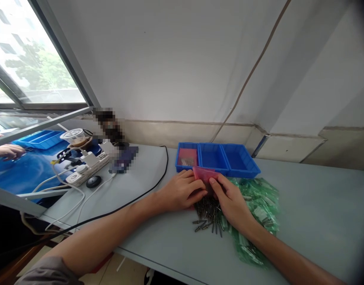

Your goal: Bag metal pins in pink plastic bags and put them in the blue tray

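A small pink plastic bag (204, 173) is held up between my two hands, in front of the blue divided tray. My left hand (182, 190) pinches its left side, fingers curled. On its right side, my right hand (229, 194) grips the film between thumb and fingers. Right below the hands lies a loose pile of metal rivets (206, 215), partly hidden by them. Green plastic bags (260, 202) with metal pieces in them lie beside and under my right forearm. What is inside the pink bag I cannot make out.
The blue tray (244, 171) has three compartments; a pink packet (188, 155) lies in the left one. A black cable (134, 196) runs across the table under my left forearm. A power strip (87, 170), a black mouse-like object (93, 181) and a co-worker's hand (10, 151) are at the left.
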